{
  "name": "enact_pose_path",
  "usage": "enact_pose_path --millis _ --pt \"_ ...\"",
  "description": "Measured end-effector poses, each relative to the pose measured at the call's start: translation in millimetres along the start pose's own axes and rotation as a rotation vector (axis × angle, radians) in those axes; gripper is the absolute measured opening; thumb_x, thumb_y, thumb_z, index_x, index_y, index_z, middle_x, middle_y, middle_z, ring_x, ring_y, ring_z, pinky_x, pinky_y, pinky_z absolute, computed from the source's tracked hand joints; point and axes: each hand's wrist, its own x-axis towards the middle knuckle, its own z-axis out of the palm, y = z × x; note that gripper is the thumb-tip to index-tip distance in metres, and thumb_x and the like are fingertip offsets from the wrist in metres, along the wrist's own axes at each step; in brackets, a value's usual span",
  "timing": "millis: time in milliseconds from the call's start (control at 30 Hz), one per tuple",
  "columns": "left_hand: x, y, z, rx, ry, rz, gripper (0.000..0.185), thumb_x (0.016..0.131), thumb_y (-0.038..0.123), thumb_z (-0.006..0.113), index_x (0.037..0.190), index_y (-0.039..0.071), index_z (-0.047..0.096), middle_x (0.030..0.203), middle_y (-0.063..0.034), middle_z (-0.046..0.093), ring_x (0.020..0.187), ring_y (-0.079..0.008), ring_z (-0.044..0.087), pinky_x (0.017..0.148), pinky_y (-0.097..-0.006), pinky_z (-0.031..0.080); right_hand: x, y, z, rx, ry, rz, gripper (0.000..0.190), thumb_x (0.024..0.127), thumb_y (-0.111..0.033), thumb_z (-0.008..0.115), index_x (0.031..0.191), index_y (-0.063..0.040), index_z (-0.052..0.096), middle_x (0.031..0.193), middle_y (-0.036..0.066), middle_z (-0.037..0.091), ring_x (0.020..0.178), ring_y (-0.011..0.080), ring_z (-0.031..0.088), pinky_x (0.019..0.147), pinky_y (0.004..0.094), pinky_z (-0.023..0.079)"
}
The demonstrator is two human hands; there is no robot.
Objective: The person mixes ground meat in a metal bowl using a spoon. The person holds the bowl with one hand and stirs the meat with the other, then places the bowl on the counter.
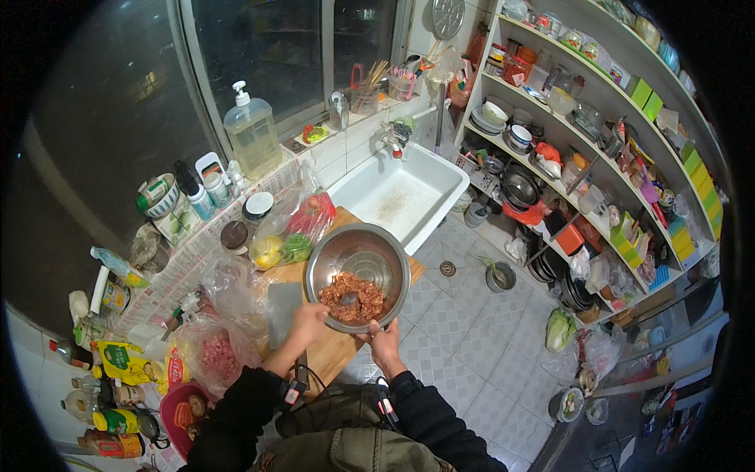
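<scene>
A stainless steel mixing bowl [398,256] with seasoned minced meat [368,298] in its bottom is over the wooden cutting board [333,354]. My right hand [383,342] grips its near rim, thumb on the edge. At the near-left rim is my left hand [309,321], fingers curled; whether it pinches the rim or a utensil's handle is unclear. A dark, rounded thing [348,298], perhaps a spoon's head, sits in the meat. Left of the bowl, a cleaver's grey blade [283,310] lies flat on the board.
Bagged peppers [309,215] lie behind the bowl, and a bag of raw minced meat [219,357] sits left. A white sink [424,177] stands beyond the board. Condiment bottles [118,422] and a red basin [168,407] crowd the left. Shelves [548,124] line the right wall.
</scene>
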Motion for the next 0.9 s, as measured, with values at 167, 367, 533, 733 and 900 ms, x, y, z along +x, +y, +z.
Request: enact_pose_path --millis 167,367,533,733,900 --pt "27.6 -1.9 -4.4 0.119 0.185 0.04 0.017 0.083 0.006 0.054 0.092 0.001 0.068 0.089 -0.0219 0.064 0.081 -0.0376 0.063 0.071 -0.0415 0.051 -1.5 0.8 0.2 -0.042 0.011 0.011 0.039 0.093 0.0 0.044 0.128 -0.009 0.031 0.123 0.012 0.045 0.098 0.0248 0.058 0.072 0.0349 0.059" --pt "0.4 22.1 18.5 0.361 -0.051 0.256 0.015 0.079 0.007 0.053 0.089 -0.001 0.061 0.074 -0.0203 0.062 0.069 -0.0374 0.063 0.061 -0.0442 0.051 2.5 2.2 -0.5 -0.054 0.005 -0.024 0.039 0.093 0.0 0.044 0.129 -0.011 0.031 0.122 0.01 0.046 0.096 0.0235 0.058 0.07 0.034 0.059" --pt "-35.3 21.4 27.3 0.527 -0.122 0.449 0.024 0.074 0.003 0.052 0.098 -0.001 0.054 0.068 -0.0174 0.06 0.064 -0.0351 0.063 0.056 -0.0453 0.051 6.3 7.0 0.2 -0.001 0.017 -0.01 0.038 0.093 0.0 0.045 0.127 -0.011 0.032 0.121 0.011 0.047 0.095 0.0229 0.058 0.068 0.0335 0.059" --pt "-11.4 3.1 8.9 0.356 -0.041 0.359 0.026 0.075 0.001 0.054 0.1 -0.001 0.062 0.072 -0.0221 0.062 0.068 -0.0368 0.063 0.06 -0.0429 0.051 13.4 7.5 -6.7 -0.145 0.065 -0.039 0.04 0.088 0.002 0.054 0.123 -0.009 0.039 0.107 0.009 0.052 0.084 0.0184 0.059 0.062 0.0287 0.057" --pt "1.3 -13.9 -16.7 0.08 0.251 0.175 0.019 0.082 0.004 0.054 0.095 -0.003 0.066 0.078 -0.0257 0.062 0.07 -0.0379 0.063 0.061 -0.0405 0.05 3.9 1.9 -5.3 -0.216 -0.012 -0.225 0.038 0.088 0.0 0.055 0.123 -0.008 0.042 0.09 0.004 0.051 0.077 0.0154 0.058 0.06 0.0284 0.057"
